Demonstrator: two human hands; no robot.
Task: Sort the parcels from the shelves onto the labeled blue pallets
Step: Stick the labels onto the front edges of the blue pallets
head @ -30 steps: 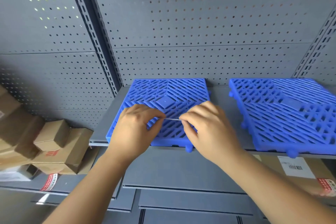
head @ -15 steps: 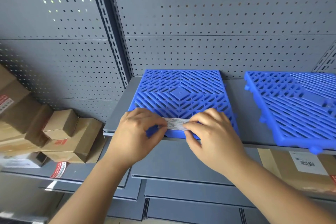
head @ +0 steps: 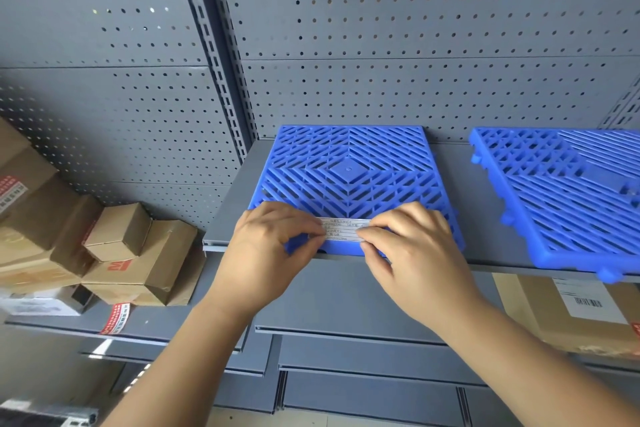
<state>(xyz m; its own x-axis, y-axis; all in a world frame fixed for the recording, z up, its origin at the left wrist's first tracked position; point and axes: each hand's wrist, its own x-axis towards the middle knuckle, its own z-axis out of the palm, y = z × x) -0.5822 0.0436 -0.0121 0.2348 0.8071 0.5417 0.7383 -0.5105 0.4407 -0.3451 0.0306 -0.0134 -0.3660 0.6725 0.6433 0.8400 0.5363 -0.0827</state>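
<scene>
A blue slatted pallet [head: 349, 172] lies flat on a grey shelf [head: 239, 184]. A white printed label [head: 341, 228] lies along the pallet's front edge. My left hand [head: 273, 246] pinches the label's left end, and my right hand [head: 412, 246] pinches its right end. A second blue pallet [head: 568, 191] lies to the right on the same shelf, hanging over the front edge. Brown cardboard parcels [head: 131, 253] are stacked on a lower shelf at the left.
A large brown parcel with a barcode label [head: 581, 308] sits under the shelf at the right. Grey perforated back panels [head: 398, 45] rise behind the pallets. Several grey shelf edges [head: 363, 347] step down below my hands.
The label has gone from edge-on between my fingers to flat against the pallet's front edge. My view has shifted left, so the pallets sit further right.
</scene>
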